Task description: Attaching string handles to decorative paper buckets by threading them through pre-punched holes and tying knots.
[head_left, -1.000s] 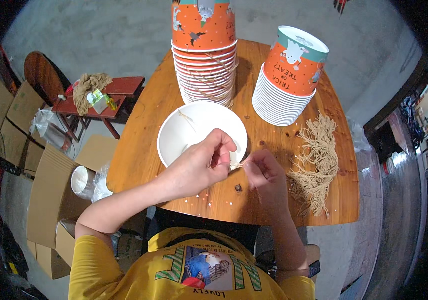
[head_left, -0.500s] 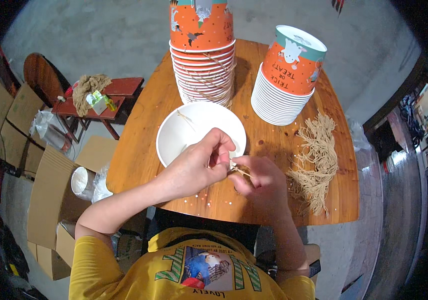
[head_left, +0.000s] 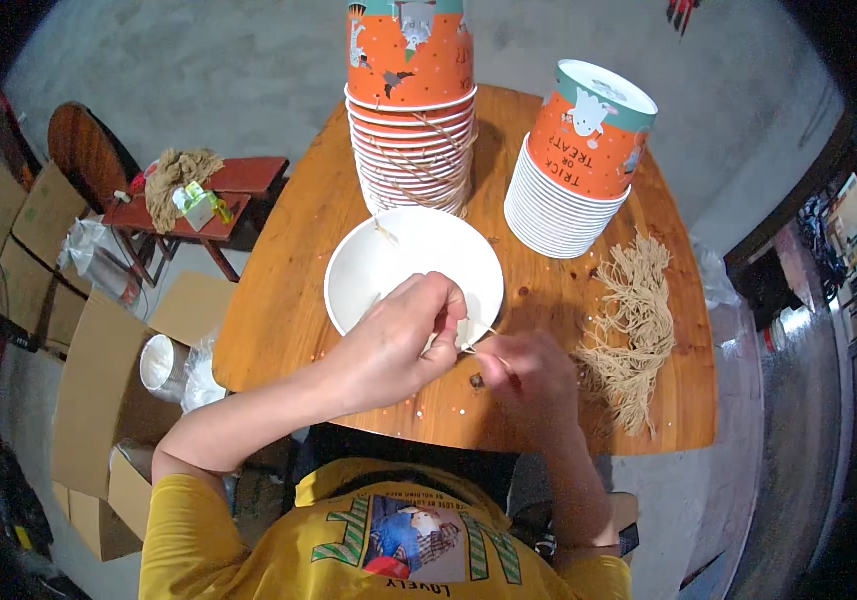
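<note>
White cup (head_left: 399,265) lies mouth-up to the camera on the wooden surface (head_left: 279,300), just in front of the person. Left hand (head_left: 399,345) curled closed, pinching the cup's near rim at its right side. Right hand (head_left: 529,375) close beside it, fingers pinched shut on a thin tan string (head_left: 484,352) that runs to the rim; hand slightly blurred. Behind the cup, touching or nearly so, a tall stack of orange cups (head_left: 414,100) with strings hanging down its side. A second, shorter stack (head_left: 574,165) stands to the right, tilted. Pile of tan strings (head_left: 634,330) lies on the surface right of the right hand. Off the surface to the left: small red stool (head_left: 199,205) carrying a tangle of twine, and cardboard boxes (head_left: 99,370) on the floor.
</note>
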`<state>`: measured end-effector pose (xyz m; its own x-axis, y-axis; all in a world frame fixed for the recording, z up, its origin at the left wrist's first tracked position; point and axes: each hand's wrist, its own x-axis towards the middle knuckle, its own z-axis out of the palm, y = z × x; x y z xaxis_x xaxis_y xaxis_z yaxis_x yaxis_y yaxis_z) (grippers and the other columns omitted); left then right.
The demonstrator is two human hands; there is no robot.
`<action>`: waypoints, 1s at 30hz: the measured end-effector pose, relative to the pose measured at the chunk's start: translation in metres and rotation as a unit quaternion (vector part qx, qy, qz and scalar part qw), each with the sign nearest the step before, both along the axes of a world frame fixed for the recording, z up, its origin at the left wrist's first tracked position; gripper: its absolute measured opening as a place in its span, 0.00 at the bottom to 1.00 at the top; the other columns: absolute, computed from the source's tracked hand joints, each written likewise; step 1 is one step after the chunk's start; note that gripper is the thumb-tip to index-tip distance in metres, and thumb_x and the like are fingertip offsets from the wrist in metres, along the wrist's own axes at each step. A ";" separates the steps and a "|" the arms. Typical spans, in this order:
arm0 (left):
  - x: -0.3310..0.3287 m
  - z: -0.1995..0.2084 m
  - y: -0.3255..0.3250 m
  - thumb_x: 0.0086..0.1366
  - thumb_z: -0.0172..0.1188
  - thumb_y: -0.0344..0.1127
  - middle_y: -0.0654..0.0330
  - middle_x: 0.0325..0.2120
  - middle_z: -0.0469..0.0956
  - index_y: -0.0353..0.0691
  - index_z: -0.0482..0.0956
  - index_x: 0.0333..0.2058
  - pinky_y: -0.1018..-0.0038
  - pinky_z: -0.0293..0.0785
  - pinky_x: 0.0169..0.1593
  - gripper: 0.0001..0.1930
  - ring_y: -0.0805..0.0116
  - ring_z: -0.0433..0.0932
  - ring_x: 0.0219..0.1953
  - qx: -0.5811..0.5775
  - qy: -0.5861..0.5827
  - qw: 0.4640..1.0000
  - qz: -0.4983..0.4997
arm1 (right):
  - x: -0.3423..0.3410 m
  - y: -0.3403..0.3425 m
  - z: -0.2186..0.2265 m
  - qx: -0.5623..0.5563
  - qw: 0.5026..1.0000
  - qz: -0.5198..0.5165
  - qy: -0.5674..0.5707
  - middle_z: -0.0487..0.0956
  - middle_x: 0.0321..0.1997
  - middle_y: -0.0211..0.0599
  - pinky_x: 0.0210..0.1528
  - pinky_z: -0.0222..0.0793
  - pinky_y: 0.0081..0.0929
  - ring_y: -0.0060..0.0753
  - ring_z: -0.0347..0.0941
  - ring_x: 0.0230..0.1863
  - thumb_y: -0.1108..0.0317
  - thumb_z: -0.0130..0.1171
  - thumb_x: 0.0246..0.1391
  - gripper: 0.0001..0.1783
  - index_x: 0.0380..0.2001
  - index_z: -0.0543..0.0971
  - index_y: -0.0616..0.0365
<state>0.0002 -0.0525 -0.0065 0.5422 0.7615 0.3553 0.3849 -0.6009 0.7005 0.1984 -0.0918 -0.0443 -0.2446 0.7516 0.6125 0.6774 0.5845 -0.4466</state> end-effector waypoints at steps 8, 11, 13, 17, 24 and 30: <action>-0.024 0.005 -0.011 0.57 0.63 0.34 0.57 0.30 0.70 0.38 0.71 0.36 0.65 0.70 0.38 0.12 0.57 0.71 0.35 0.086 0.091 0.992 -0.014 | 0.012 0.003 0.044 0.036 0.997 -0.030 -0.069 0.75 0.28 0.35 0.33 0.71 0.33 0.38 0.73 0.31 0.77 0.65 0.43 0.08 0.30 0.78 0.56; -0.037 -0.003 -0.012 0.57 0.65 0.35 0.56 0.32 0.71 0.39 0.74 0.36 0.65 0.70 0.41 0.11 0.56 0.71 0.39 0.154 0.121 0.980 -0.046 | 0.007 0.020 0.046 0.089 0.995 -0.008 -0.050 0.76 0.28 0.33 0.34 0.70 0.33 0.37 0.73 0.33 0.77 0.65 0.42 0.09 0.30 0.78 0.56; -0.046 -0.002 -0.012 0.58 0.63 0.35 0.57 0.31 0.71 0.39 0.75 0.36 0.65 0.69 0.43 0.10 0.56 0.71 0.39 0.169 0.122 0.977 -0.042 | 0.002 0.034 0.042 0.111 0.994 0.022 -0.010 0.76 0.28 0.32 0.34 0.70 0.32 0.36 0.73 0.33 0.77 0.66 0.42 0.09 0.29 0.79 0.56; -0.053 0.003 -0.010 0.61 0.59 0.35 0.60 0.27 0.70 0.40 0.76 0.35 0.66 0.63 0.50 0.06 0.58 0.72 0.36 0.137 0.088 0.987 -0.015 | -0.014 0.042 0.032 0.017 0.996 0.091 -0.009 0.79 0.28 0.31 0.34 0.70 0.30 0.34 0.74 0.33 0.77 0.64 0.46 0.07 0.30 0.79 0.55; -0.023 -0.007 -0.012 0.62 0.58 0.38 0.61 0.22 0.73 0.39 0.74 0.29 0.67 0.57 0.54 0.09 0.62 0.71 0.33 0.028 -0.027 0.990 0.139 | -0.041 0.038 0.023 -0.038 0.994 0.082 0.053 0.79 0.28 0.34 0.28 0.69 0.27 0.35 0.75 0.24 0.74 0.61 0.52 0.04 0.33 0.78 0.56; -0.022 -0.012 -0.006 0.58 0.56 0.33 0.61 0.21 0.71 0.39 0.72 0.26 0.64 0.55 0.55 0.06 0.62 0.72 0.34 0.058 0.015 0.993 0.105 | -0.039 0.042 0.022 0.010 0.999 0.034 0.028 0.79 0.29 0.37 0.29 0.70 0.29 0.37 0.77 0.27 0.73 0.60 0.53 0.03 0.33 0.78 0.57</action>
<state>-0.0222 -0.0581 -0.0187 0.3876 0.8141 0.4324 0.5300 -0.5806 0.6181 0.1591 -0.0498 -0.0219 -0.2593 0.7222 0.6413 0.6097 0.6374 -0.4712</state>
